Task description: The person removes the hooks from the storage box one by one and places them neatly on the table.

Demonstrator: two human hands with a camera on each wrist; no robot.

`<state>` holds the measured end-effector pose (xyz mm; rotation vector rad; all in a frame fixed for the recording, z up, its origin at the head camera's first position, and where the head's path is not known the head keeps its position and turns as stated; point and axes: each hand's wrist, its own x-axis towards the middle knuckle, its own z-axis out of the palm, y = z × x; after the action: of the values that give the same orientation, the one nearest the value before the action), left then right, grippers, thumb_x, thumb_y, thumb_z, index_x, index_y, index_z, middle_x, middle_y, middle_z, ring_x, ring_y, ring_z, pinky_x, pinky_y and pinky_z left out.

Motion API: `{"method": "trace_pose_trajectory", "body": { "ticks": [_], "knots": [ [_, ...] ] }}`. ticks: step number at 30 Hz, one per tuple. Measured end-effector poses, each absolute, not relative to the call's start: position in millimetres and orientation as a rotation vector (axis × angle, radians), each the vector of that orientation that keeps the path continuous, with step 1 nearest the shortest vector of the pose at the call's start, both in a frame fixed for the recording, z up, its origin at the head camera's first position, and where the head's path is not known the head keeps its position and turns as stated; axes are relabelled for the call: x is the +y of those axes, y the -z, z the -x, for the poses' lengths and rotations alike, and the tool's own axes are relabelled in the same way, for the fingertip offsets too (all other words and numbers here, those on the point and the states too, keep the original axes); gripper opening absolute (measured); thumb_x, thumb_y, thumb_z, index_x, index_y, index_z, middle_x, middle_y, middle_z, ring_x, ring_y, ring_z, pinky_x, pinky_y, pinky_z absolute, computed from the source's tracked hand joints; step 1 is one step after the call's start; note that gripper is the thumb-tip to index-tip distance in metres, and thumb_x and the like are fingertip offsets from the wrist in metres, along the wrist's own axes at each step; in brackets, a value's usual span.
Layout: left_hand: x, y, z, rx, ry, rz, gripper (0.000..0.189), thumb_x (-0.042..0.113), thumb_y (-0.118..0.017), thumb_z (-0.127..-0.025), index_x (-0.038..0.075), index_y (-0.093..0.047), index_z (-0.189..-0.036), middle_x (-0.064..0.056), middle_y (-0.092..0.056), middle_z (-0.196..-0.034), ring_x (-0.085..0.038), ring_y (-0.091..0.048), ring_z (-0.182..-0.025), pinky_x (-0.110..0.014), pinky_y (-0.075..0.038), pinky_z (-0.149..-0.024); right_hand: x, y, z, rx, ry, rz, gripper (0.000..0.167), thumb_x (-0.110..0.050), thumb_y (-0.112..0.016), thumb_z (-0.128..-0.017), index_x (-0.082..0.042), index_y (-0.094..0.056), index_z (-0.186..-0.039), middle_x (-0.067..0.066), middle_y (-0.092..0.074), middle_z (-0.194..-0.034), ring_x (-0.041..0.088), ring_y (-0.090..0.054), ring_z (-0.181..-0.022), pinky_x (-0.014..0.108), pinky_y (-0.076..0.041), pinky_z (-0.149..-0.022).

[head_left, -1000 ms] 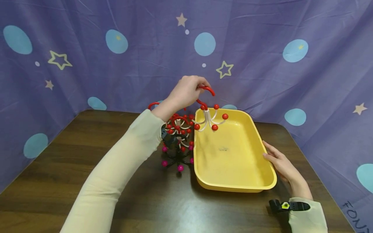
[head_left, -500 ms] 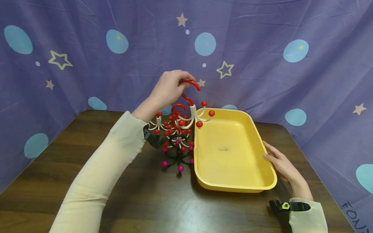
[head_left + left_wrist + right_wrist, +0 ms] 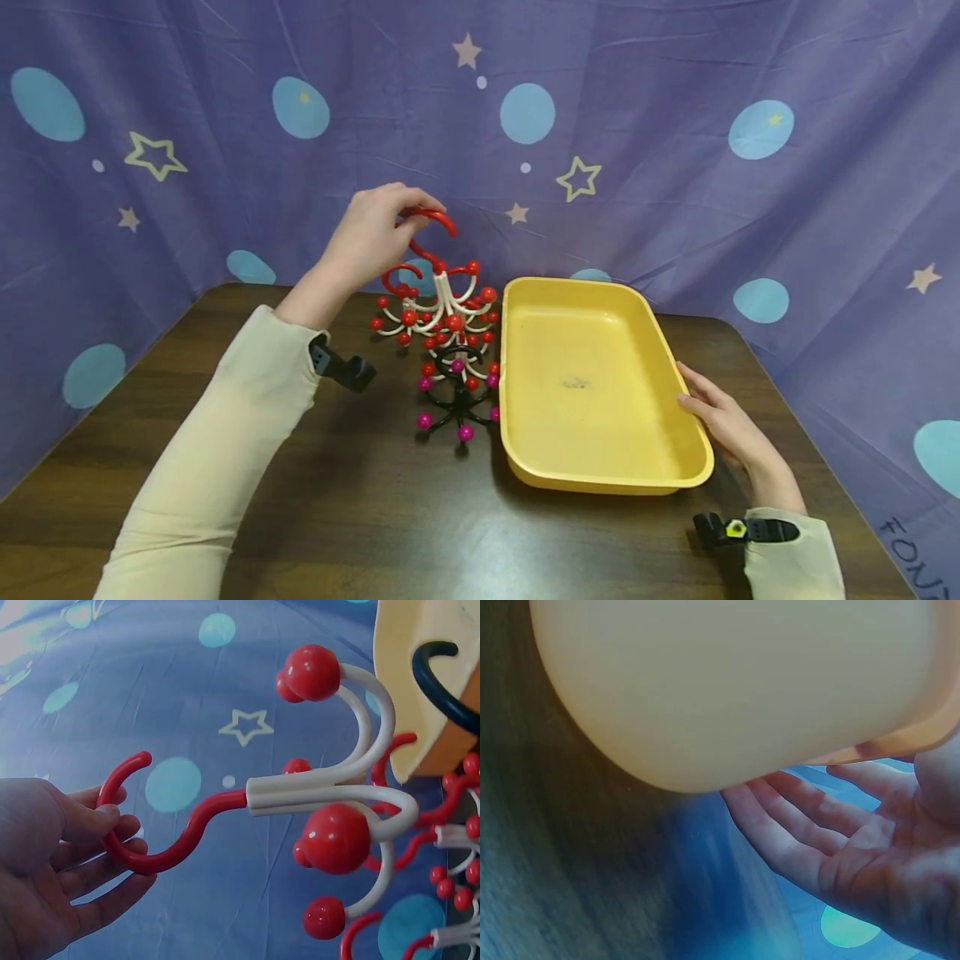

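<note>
My left hand [image 3: 381, 227] pinches the red hook of a multi-arm hook hanger [image 3: 443, 289], whose white arms end in red balls. In the left wrist view, thumb and fingers close round the hook's curve and the hanger [image 3: 289, 793] dangles from it. Below and behind it a cluster of similar red-and-white hangers [image 3: 406, 316] stands on the table, partly hidden. In front of them is a black hook hanger [image 3: 461, 404] with pink balls. My right hand [image 3: 738, 429] holds the right rim of a yellow tray [image 3: 600, 481], thumb over the edge, fingers along the outer wall.
The tray takes up the right half of the brown wooden table [image 3: 360, 517], close beside the hanger cluster. A purple curtain [image 3: 637, 75] with stars and blue ovals hangs behind the table and along its sides.
My left hand has carried the red-and-white hanger leftward, from above the tray's back left corner to over the standing hangers. The right hand and the tray stay put.
</note>
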<state>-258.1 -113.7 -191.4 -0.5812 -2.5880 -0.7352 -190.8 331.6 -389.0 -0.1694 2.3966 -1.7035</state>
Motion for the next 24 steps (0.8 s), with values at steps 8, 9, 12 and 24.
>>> {"method": "trace_pose_trajectory", "body": {
  "ticks": [8,9,12,24],
  "knots": [
    [-138,202,255,-2.588,0.660,0.576,0.021,0.007,-0.054,-0.090,0.011,-0.068,-0.107,-0.008,-0.064,-0.100,-0.024,-0.057,-0.089,-0.038,-0.045,-0.075,332,389,190,2.400,1.704,0.172,0.065,-0.025,-0.042,-0.097,-0.006,-0.005,-0.147,0.036,-0.027,-0.136,0.005,-0.060,-0.092,0.028,-0.053,-0.073],
    [-141,204,255,-2.590,0.652,0.577,0.021,0.007,-0.054,-0.090,0.011,-0.068,-0.106,-0.008,-0.064,-0.100,-0.024,-0.057,-0.089,-0.038,-0.044,-0.075,332,389,190,2.399,1.705,0.169,0.065,-0.025,-0.042,-0.097,-0.006,-0.005,-0.146,0.036,-0.027,-0.136,0.005,-0.060,-0.092,0.028,-0.053,-0.073],
    [-149,213,255,-2.601,0.639,0.578,0.021,0.006,-0.054,-0.090,0.011,-0.068,-0.106,-0.009,-0.064,-0.101,-0.024,-0.057,-0.088,-0.038,-0.044,-0.073,332,388,190,2.401,1.704,0.163,0.065,-0.025,-0.042,-0.097,-0.006,-0.005,-0.146,0.036,-0.027,-0.136,0.004,-0.059,-0.092,0.028,-0.052,-0.074],
    [-173,251,259,-2.675,0.598,0.632,0.021,0.004,-0.057,-0.088,0.012,-0.069,-0.102,-0.007,-0.064,-0.096,-0.023,-0.058,-0.084,-0.038,-0.043,-0.070,331,388,190,2.399,1.700,0.158,0.065,-0.026,-0.042,-0.097,-0.007,-0.005,-0.147,0.036,-0.026,-0.137,0.004,-0.060,-0.092,0.028,-0.053,-0.073]
  ]
}}
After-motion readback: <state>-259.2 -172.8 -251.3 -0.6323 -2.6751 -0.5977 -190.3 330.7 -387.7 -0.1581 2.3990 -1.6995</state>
